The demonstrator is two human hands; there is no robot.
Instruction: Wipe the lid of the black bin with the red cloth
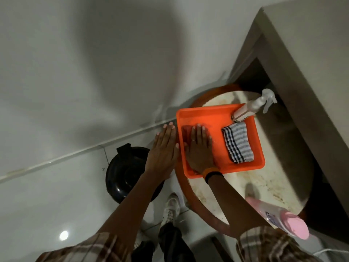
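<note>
The black bin [124,171] stands on the floor at lower left with its round glossy lid closed. The red cloth [186,130] lies folded in the left part of an orange tray [207,114]. My right hand [200,148] rests flat on the cloth, fingers spread, covering most of it. My left hand [163,148] hovers open beside the tray's left edge, above the bin, holding nothing.
The tray sits on a round, stained white table [264,184] with a brown rim. A blue-and-white checked cloth [238,142] and a white spray bottle [253,106] are also on the tray. A pink bottle [279,218] stands at the table's near edge. A grey counter [302,76] rises at right.
</note>
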